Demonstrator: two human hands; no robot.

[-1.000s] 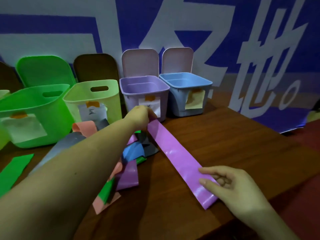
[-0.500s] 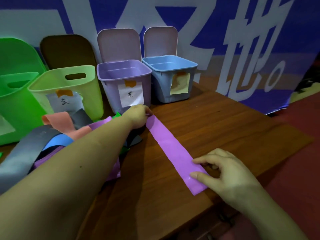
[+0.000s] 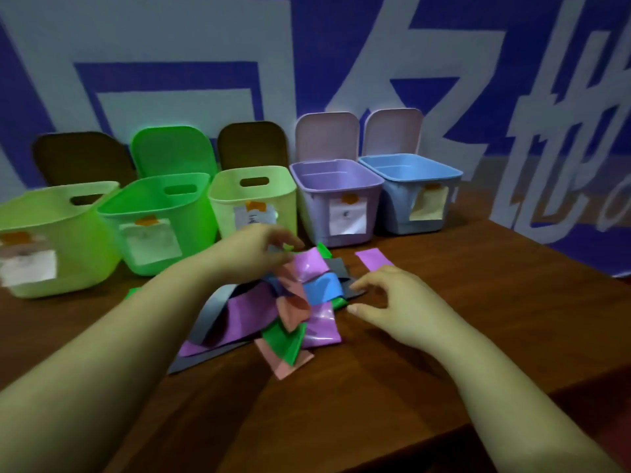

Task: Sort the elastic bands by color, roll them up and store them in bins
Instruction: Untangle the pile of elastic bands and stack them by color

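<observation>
Five open bins stand in a row at the back of the wooden table (image 3: pixel 478 336) — a pale green bin (image 3: pixel 51 240) at far left, a bright green bin (image 3: pixel 160 223), a second pale green bin (image 3: pixel 254 199), a purple bin (image 3: pixel 336 203) and a blue bin (image 3: pixel 413 192). Each has its lid tipped up behind it and a paper label on the front; what lies inside them cannot be seen from this angle. In front of the bins sits a tangled pile of elastic bands (image 3: pixel 273 315) in purple, grey, blue, green and salmon. One purple band (image 3: pixel 374 258) pokes out beyond the pile, partly hidden by the right hand (image 3: pixel 399 305), which hovers beside the pile with fingers loosely spread, holding nothing. The left hand (image 3: pixel 252 254) reaches over the pile's far edge, fingers curled — blurred, so whether it grips a band I cannot tell. Behind everything hangs a blue banner (image 3: pixel 307 63) with large white characters.
</observation>
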